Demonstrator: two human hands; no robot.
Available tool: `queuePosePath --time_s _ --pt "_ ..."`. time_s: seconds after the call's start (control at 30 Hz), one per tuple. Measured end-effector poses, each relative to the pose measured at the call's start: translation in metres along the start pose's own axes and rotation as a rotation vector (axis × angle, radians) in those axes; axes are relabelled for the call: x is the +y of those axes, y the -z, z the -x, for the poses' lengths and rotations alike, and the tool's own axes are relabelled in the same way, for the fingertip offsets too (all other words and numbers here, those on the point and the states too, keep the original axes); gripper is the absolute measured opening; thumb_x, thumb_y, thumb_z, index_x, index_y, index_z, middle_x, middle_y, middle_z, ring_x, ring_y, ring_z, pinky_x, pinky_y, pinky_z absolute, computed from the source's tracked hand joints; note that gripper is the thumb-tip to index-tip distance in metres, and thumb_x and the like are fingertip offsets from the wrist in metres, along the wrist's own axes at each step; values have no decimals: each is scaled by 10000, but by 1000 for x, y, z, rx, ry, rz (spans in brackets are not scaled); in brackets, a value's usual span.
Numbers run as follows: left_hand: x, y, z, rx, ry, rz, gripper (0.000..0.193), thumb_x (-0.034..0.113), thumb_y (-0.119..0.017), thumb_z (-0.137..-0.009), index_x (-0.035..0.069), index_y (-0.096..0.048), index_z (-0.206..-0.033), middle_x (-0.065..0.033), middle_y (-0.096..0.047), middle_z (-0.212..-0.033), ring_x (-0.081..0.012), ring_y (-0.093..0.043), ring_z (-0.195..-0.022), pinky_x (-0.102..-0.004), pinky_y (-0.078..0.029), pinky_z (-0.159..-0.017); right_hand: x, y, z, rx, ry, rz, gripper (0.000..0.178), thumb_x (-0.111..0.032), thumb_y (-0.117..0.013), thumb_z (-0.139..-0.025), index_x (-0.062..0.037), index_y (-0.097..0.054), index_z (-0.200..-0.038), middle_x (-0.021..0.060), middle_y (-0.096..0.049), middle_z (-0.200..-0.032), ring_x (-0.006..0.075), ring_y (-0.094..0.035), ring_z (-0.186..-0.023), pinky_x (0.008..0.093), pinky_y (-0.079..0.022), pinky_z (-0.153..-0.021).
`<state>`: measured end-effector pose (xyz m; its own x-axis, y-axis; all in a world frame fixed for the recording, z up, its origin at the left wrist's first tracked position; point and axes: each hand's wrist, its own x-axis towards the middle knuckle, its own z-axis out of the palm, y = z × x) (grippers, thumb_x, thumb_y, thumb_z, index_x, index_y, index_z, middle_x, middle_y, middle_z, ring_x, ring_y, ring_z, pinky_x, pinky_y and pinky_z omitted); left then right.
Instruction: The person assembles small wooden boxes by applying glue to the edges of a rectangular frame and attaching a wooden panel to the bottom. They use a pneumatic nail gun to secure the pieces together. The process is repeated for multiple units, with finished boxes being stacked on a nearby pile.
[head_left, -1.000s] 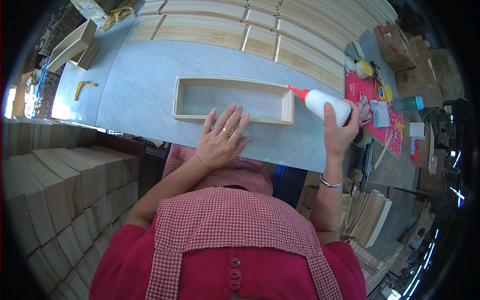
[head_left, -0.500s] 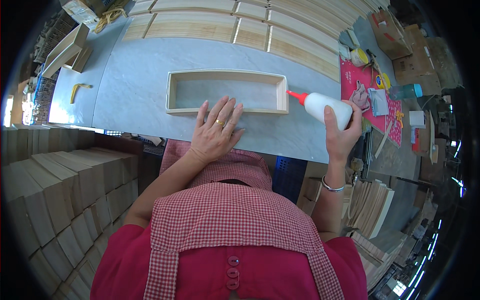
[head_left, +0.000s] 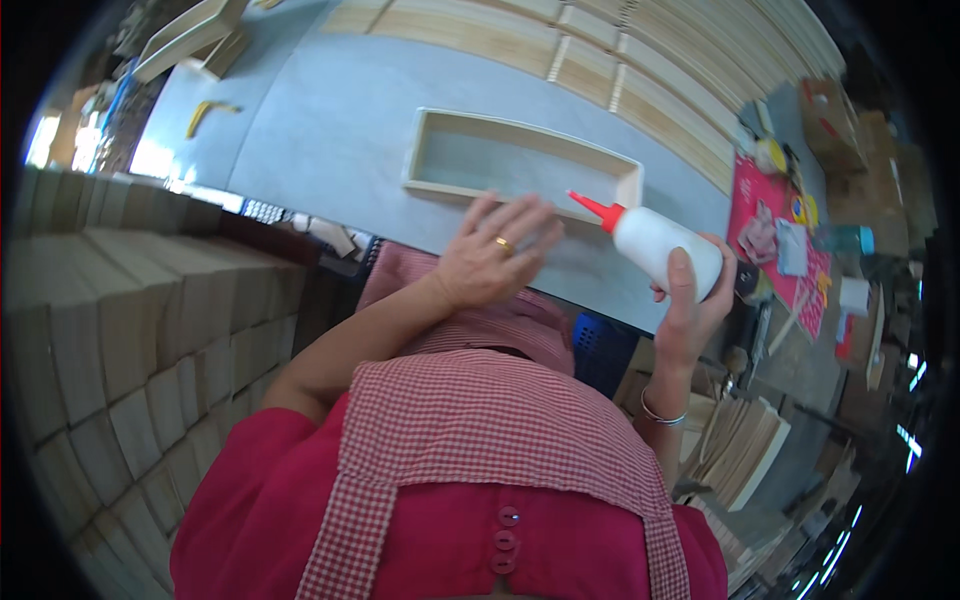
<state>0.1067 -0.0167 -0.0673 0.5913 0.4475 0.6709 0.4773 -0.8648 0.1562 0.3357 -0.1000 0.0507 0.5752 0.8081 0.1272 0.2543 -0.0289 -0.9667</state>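
A shallow rectangular wooden frame lies on the grey tabletop, its long sides running left to right. My left hand hovers at the frame's near side, fingers stretched out and slightly blurred, with nothing in it. Whether its fingertips touch the wood I cannot tell. My right hand is wrapped round a white squeeze bottle with a red pointed nozzle. The bottle is tilted, and its nozzle tip points up and left, near the frame's right front corner.
Rows of wooden boards line the table's far side. At the far left are another wooden box and a yellow angled tool. Stacked wood blocks rise at my left. A pink cloth lies among clutter on the right.
The whole view has turned and shifted, moving the table and frame in the picture. My left hand has moved right along the frame's near side. The bottle's nozzle now sits by the near edge.
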Motion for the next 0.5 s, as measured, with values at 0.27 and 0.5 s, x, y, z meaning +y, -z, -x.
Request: queuePosePath --time_s 0.27,0.5 --pt "-1 -6 19 -175 -57 171 349 328 -690 -862 82 -710 -1109 -94 -614 -1131 -272 -562 -1150 -422 -455 -1022 3 -122 12 -292 175 -76 539 -235 -846 -812 2 -548 -1193 99 -618 -1058 181 -611 -927 327 -530 -807" --pt "-3 -6 18 -126 -86 176 358 352 -693 -862 58 -713 -1066 -103 -613 -1183 -287 -546 -1201 -440 -437 -1061 8 -132 11 -267 261 -21 527 -231 -850 -805 8 -555 -1170 123 -654 -998 194 -642 -869 333 -541 -758"
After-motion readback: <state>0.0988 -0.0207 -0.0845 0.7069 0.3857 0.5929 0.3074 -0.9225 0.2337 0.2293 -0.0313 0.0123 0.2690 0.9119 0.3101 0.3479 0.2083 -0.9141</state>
